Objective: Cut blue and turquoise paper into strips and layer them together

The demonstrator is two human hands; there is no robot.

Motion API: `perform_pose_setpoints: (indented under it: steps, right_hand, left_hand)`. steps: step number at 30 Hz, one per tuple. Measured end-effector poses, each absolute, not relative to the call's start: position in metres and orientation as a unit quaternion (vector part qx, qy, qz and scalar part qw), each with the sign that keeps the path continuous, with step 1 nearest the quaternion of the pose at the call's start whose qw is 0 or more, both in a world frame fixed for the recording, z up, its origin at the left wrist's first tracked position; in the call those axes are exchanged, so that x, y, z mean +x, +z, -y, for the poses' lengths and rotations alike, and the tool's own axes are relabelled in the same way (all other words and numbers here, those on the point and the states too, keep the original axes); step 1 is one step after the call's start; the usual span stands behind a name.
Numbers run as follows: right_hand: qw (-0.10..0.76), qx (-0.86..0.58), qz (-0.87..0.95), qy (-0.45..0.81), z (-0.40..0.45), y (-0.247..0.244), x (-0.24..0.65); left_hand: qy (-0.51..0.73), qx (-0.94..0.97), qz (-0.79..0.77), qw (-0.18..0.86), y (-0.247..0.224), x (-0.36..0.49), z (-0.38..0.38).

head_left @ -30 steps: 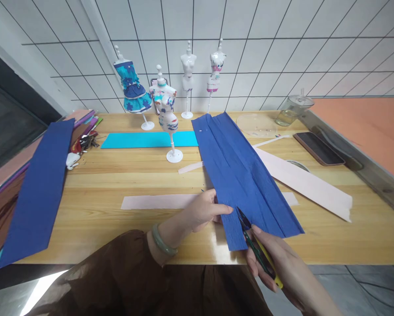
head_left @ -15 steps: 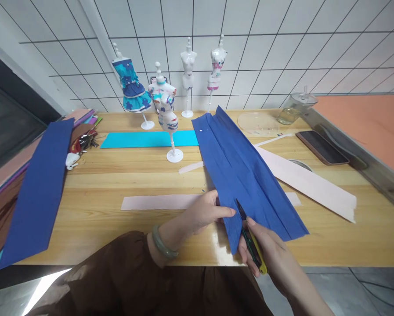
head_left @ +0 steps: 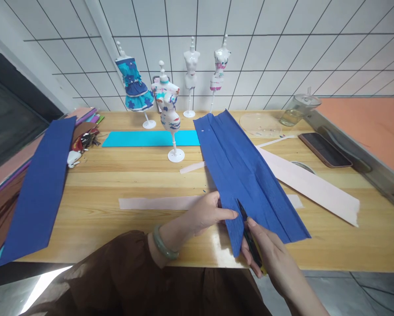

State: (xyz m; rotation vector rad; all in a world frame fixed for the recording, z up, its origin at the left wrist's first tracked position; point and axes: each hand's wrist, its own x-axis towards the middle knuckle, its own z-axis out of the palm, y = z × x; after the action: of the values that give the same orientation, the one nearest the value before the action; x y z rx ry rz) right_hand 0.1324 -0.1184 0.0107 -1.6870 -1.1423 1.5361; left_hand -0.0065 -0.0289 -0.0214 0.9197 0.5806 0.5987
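Observation:
A wide piece of creased blue paper (head_left: 246, 171) slants over the wooden table, its near-left corner raised. My left hand (head_left: 210, 213) pinches that paper near its lower left edge, thumb on top and fingers partly hidden underneath. In my right hand (head_left: 269, 250) are small scissors (head_left: 252, 248) with black blades and a bit of yellow on the handle. The blades lie at a slit in the blue paper, just right of my left thumb. A pale pink strip (head_left: 157, 203) passes beneath the paper and my left hand.
Several small mannequins (head_left: 169, 103) stand at the back, one dressed in blue. Behind is a cyan strip (head_left: 134, 138). Folded blue paper (head_left: 38, 188) lies left, near keys (head_left: 88, 139). At right are a pink strip (head_left: 312, 186), a phone (head_left: 325, 149) and a lidded glass (head_left: 295, 112).
The scissors look more closed, with less yellow handle showing. Both hands keep their hold, and the whole view has shifted slightly.

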Motion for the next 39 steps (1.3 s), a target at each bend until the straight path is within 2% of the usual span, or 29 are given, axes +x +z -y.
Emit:
perform_pose_setpoints:
  steps: [29,39]
  right_hand:
    - [0.323,-0.662,0.397,0.548,0.118,0.008,0.127]
    - [0.294,-0.674,0.413,0.537,0.125,0.012,0.127]
  left_hand:
    - [0.248,0.380,-0.309,0.836,-0.017,-0.007,0.027]
    - [0.309,0.306,-0.327,0.839,-0.016,0.003,0.020]
